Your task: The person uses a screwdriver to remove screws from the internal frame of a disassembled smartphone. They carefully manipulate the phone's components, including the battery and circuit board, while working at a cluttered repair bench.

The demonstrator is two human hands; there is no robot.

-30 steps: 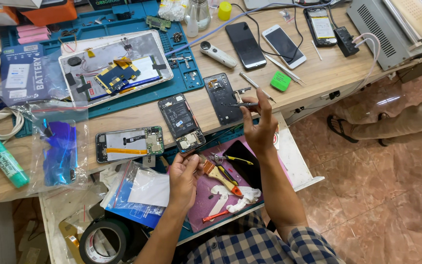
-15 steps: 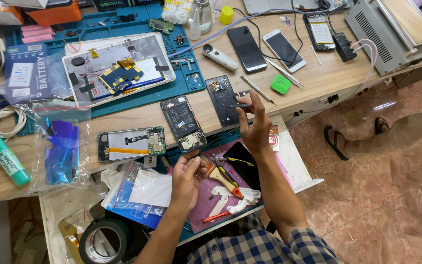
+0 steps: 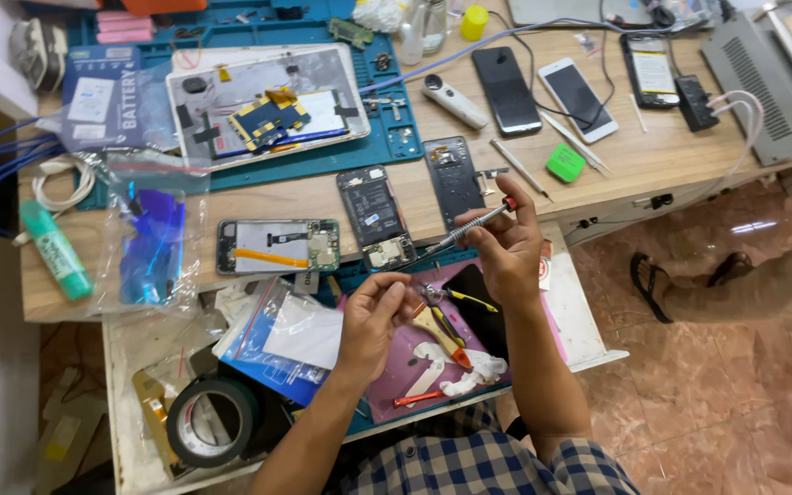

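My right hand (image 3: pixel 511 252) grips a slim metal screwdriver (image 3: pixel 469 225) with a red cap, its tip pointing down and left toward an opened phone (image 3: pixel 373 215) at the bench's front edge. My left hand (image 3: pixel 373 316) hovers over the open drawer, fingers curled together around something too small to make out. A second dismantled phone with an orange cable (image 3: pixel 277 246) lies to the left of them. A black phone back (image 3: pixel 453 181) rests just above my right hand.
An open drawer (image 3: pixel 588 321) holds a purple mat, small tools, plastic bags and a tape roll (image 3: pixel 213 422). A blue mat (image 3: pixel 396 147) carries an opened tablet (image 3: pixel 263 105). Intact phones (image 3: pixel 543 92), tweezers and a green pick (image 3: pixel 565 163) lie to the right. A sandal (image 3: pixel 653 284) rests on the tiled floor.
My right hand has come back from the bench toward me, now holding the screwdriver over the drawer. My left hand has risen slightly and closed its fingers.
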